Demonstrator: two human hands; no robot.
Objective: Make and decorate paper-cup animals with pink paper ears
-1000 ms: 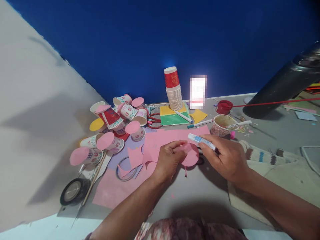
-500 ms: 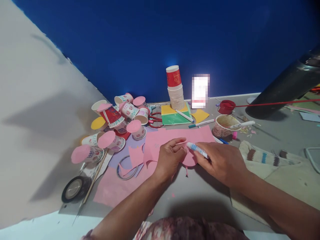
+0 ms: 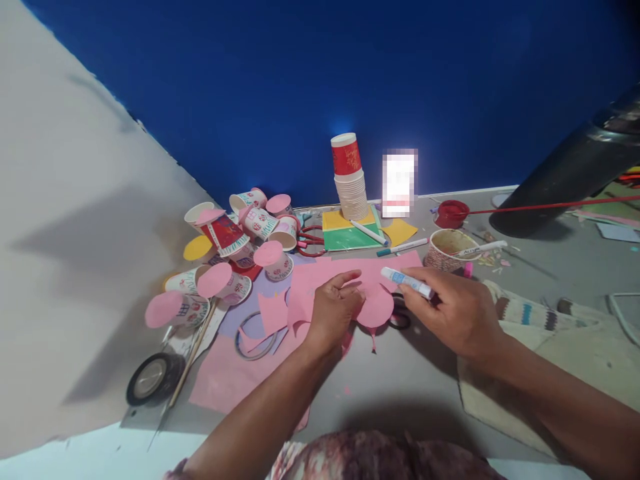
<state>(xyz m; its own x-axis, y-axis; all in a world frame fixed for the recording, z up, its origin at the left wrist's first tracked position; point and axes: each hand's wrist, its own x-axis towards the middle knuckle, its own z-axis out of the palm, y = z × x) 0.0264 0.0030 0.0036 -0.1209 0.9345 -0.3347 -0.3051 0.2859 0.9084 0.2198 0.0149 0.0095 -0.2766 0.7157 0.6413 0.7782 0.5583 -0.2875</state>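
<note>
My right hand (image 3: pixel 453 312) is closed around a white and blue glue stick (image 3: pixel 406 281), its tip pointing left above pink paper. With fingers pinched, my left hand (image 3: pixel 336 308) holds a round pink paper piece (image 3: pixel 376 307) by its left edge. Under and behind the hands lies a large pink paper sheet (image 3: pixel 367 265). Dark scissor handles (image 3: pixel 400 315) show between the round piece and my right hand. Below the round piece a thin pink strip (image 3: pixel 373 340) pokes out.
Decorated paper cups (image 3: pixel 230 283) with pink discs crowd the left, near a black tape roll (image 3: pixel 153 379). A stack of cups (image 3: pixel 351 193) stands at the back. At right are a patterned cup (image 3: pixel 447 250), a folded cloth (image 3: pixel 530 373) and a dark bottle (image 3: pixel 555 177).
My right hand has lifted the glue stick up and right, away from the round pink piece. The round piece and the scissor handles now show more fully. My left hand has barely shifted.
</note>
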